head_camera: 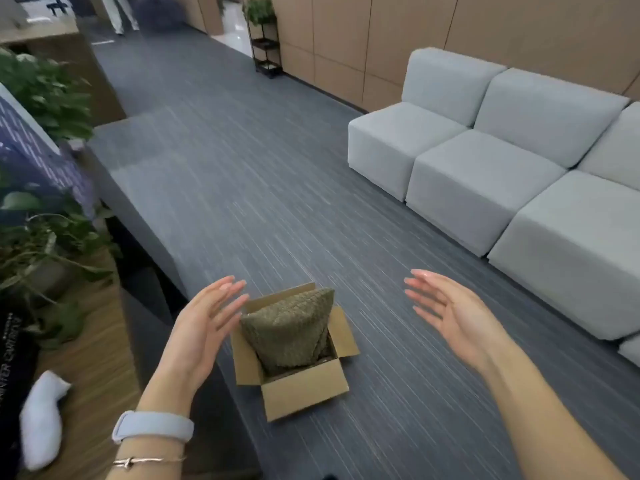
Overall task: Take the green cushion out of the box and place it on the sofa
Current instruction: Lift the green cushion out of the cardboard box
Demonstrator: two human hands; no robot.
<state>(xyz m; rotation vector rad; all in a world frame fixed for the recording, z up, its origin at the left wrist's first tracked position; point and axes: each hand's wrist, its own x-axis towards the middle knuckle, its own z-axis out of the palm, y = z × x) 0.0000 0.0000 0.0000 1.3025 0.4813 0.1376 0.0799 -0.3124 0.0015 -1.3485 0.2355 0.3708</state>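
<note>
The green cushion (289,327) stands folded on end inside the open cardboard box (298,386), its upper half sticking up above the flaps, and the box sits on the grey carpet (277,188). Both hands are held out palms facing each other with fingers spread and nothing in them. The left hand (204,323) is just beside the box on its left, fingertips close to the cushion's top corner, though whether they touch it cannot be told. The right hand (446,313) is well apart from the box on its right.

This looks like the reach before the grip: nothing has been lifted, the cushion is fully seated in the box and the pale grey sofa (485,174) lies beyond the box, up and to its right, with bare seats.

The next move calls for both hands to close in on the two sides of the cushion above the box rim and squeeze it between the palms, then draw it straight up. The cushion fills the box snugly, so the light box may rise with it; a firm upward pull or a hand to steady a flap might be needed before carrying it across to the nearest sofa seat
</note>
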